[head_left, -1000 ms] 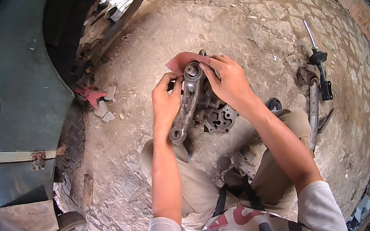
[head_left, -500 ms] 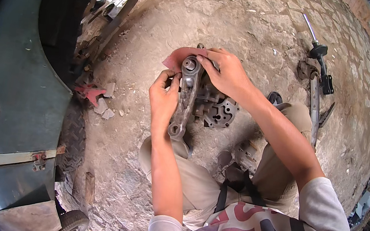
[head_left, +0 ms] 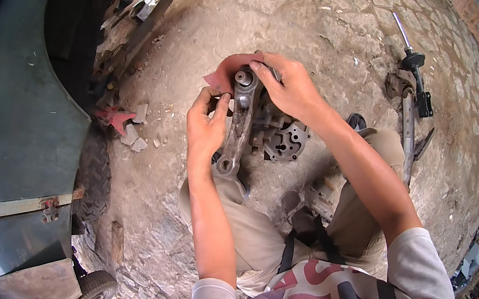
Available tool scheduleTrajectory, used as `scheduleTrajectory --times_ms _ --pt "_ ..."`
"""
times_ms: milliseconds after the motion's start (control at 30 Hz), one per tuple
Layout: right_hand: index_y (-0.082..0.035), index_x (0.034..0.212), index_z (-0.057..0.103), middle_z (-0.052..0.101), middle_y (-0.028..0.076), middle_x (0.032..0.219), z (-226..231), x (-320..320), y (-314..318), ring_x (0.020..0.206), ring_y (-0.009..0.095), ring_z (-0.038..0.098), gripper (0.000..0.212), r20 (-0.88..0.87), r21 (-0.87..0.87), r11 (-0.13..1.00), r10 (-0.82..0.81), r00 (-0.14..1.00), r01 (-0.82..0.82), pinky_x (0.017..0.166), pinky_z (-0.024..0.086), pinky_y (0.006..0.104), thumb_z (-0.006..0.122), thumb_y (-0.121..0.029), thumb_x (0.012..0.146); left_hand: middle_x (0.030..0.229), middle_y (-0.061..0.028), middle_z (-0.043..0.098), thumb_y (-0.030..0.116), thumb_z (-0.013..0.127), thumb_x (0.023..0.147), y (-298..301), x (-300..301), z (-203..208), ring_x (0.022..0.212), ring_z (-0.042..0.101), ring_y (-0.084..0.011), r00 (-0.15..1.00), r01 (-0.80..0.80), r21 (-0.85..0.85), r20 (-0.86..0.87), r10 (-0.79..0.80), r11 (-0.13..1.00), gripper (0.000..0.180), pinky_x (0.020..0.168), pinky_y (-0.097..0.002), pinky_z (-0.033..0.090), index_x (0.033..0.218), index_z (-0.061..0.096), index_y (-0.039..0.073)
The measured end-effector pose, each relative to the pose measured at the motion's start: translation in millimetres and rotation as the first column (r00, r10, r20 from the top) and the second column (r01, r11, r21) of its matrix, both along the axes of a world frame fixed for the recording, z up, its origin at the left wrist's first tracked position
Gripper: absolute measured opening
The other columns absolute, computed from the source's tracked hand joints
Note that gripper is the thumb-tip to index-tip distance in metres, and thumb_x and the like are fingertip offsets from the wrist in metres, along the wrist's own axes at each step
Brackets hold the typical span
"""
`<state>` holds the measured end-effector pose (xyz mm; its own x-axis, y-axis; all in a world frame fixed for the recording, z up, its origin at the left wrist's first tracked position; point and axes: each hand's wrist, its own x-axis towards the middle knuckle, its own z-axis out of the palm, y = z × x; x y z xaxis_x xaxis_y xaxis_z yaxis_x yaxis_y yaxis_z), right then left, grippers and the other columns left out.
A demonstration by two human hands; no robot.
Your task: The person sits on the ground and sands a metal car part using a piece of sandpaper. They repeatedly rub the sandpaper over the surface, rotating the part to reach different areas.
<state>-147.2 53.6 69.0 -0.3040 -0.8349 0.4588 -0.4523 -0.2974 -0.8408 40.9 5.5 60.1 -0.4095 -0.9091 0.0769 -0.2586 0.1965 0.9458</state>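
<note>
A reddish strip of sandpaper [head_left: 223, 73] curves around the far side of the rounded upper end of a worn metal suspension arm [head_left: 238, 130]. My left hand [head_left: 207, 122] pinches the strip's lower left end, close beside the arm. The strip's other end is pinched between thumb and fingers of my right hand [head_left: 291, 88], just right of the arm's top. The suspension arm stands up between my knees, with a round eye at its near end. Behind it, partly hidden, is a grey metal casting [head_left: 286, 143] with several holes.
To the left stands a dull green vehicle body [head_left: 25, 79], with a red metal piece [head_left: 115, 118] and broken stones [head_left: 132, 137] near it. A shock absorber [head_left: 413, 63] and a long metal bar [head_left: 408, 126] lie at the right on the rough stone ground.
Both hands and the sandpaper have shifted slightly left and away from me. The suspension arm's top has moved a little left too. Both ends of the strip stay gripped.
</note>
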Motion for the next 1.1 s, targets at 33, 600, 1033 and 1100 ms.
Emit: scheduleTrajectory --times_ms 33,600,1033,1100 --pt "0.003 0.105 0.068 0.068 0.025 0.093 -1 0 0 0.086 0.043 0.065 0.026 0.028 0.061 0.998 0.011 1.0 -0.013 0.075 0.051 0.0445 0.061 -0.021 0.097 0.09 -0.0052 0.066 0.01 0.061 0.099 -1 -1 -1 0.081 0.057 -0.0107 1.0 0.009 0.001 0.015 -0.009 1.0 0.015 0.077 -0.0267 0.047 0.108 0.063 -0.002" --pt "0.004 0.101 0.07 0.069 0.024 0.093 1 0 0 0.088 0.043 0.065 0.024 0.003 0.125 0.992 -0.029 1.0 0.028 0.077 0.051 0.0454 0.061 -0.018 0.097 0.099 -0.0123 0.071 0.007 0.057 0.1 -1 -5 -1 0.092 0.061 -0.013 1.0 0.026 0.018 0.013 -0.026 0.999 0.019 0.086 -0.0294 0.048 0.114 0.063 -0.005" --pt "0.002 0.098 0.069 0.068 0.019 0.094 2 5 6 0.091 0.04 0.064 0.019 -0.17 -0.077 0.993 -0.097 0.981 0.085 0.078 0.051 0.045 0.064 -0.016 0.095 0.094 -0.0093 0.069 0.003 0.055 0.098 -2 -12 3 0.088 0.058 -0.0109 0.998 -0.041 0.061 -0.048 0.044 0.997 0.013 0.083 -0.0262 0.047 0.105 0.063 -0.004" --pt "0.002 0.097 0.069 0.068 0.018 0.093 2 5 5 0.091 0.04 0.064 0.019 -0.174 -0.044 0.994 -0.108 0.979 0.102 0.078 0.052 0.0451 0.064 -0.017 0.095 0.092 -0.0084 0.068 0.004 0.056 0.098 -7 -9 -2 0.086 0.058 -0.0112 0.999 0.012 0.021 -0.039 -0.011 1.0 0.011 0.081 -0.0267 0.047 0.103 0.063 -0.003"
